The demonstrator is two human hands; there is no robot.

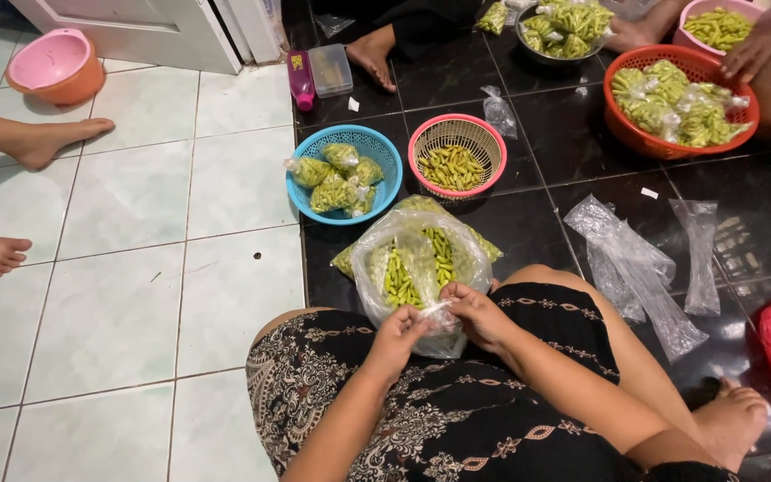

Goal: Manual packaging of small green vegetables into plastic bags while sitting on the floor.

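Clear thin plastic is being pinched between both hands: the neck of a large clear plastic bag of green chillies is being gripped by the left hand and the right hand, fingers closed on a twisted strip of film held between them. The bag is lying on the dark tiled floor just ahead of the knees, its long axis pointing away from the body, mouth toward the hands. Both hands are being kept equally near. Beyond it, a blue plastic basket of small filled bags and a pink plastic basket of loose chillies are sitting side by side.
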